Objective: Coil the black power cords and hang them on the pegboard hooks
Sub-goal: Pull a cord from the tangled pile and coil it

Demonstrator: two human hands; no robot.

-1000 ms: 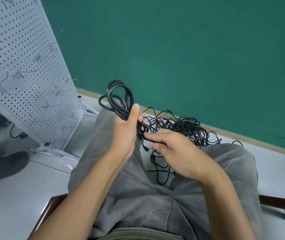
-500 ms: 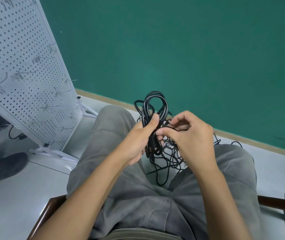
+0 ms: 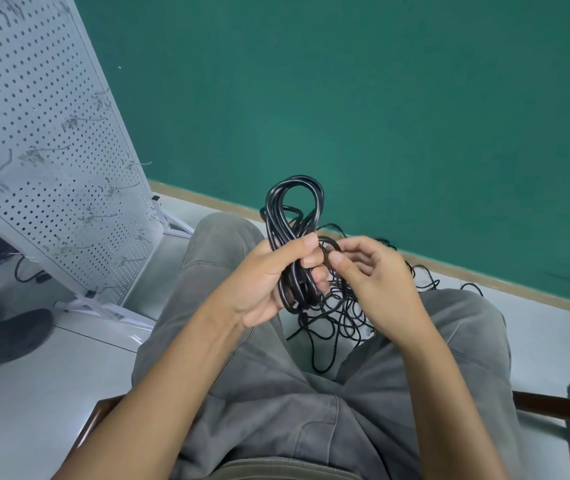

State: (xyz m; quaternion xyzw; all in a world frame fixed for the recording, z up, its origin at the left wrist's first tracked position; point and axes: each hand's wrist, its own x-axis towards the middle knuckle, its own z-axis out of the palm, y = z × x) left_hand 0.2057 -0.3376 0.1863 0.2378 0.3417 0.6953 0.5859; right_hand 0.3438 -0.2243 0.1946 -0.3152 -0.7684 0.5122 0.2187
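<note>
Glossy black cord coil (image 3: 294, 216), looped upright, gripped by left hand (image 3: 269, 275)

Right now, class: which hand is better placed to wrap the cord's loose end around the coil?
The right hand. Its fingertips already pinch a strand beside the coiled cord, while the left hand is fully occupied gripping that coil's middle upright.

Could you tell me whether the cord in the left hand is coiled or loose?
Coiled: the cord stands in gathered loops above the gripping left hand.
</note>
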